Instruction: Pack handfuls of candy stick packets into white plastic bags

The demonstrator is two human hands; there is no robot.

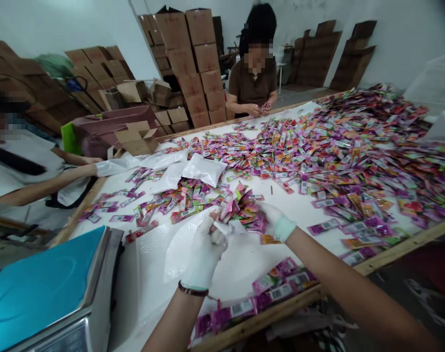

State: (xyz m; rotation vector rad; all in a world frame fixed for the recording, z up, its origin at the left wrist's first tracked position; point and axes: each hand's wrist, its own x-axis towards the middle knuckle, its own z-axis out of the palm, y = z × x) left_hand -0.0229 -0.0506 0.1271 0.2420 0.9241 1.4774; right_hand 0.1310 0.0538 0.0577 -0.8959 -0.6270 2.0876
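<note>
A tall stack of brown cartons [188, 61] stands before a pale wall [299, 17]. Left of the stack are lower cartons [92, 63] (something green [54, 65] drapes some); right of it, brown cardboard [316, 58] stands against the wall, on grey floor [301, 94]. A wood-edged white table [394, 252] fronts the stack.

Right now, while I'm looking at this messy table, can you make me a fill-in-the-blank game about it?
1. The left hand and the right hand both wear ____ gloves.
2. The flat top of the scale is bright ____.
3. The person across the table wears a ____ shirt.
4. The biggest heap of packets lies toward the ____ side of the picture.

Missing words: white; blue; brown; right.
</note>
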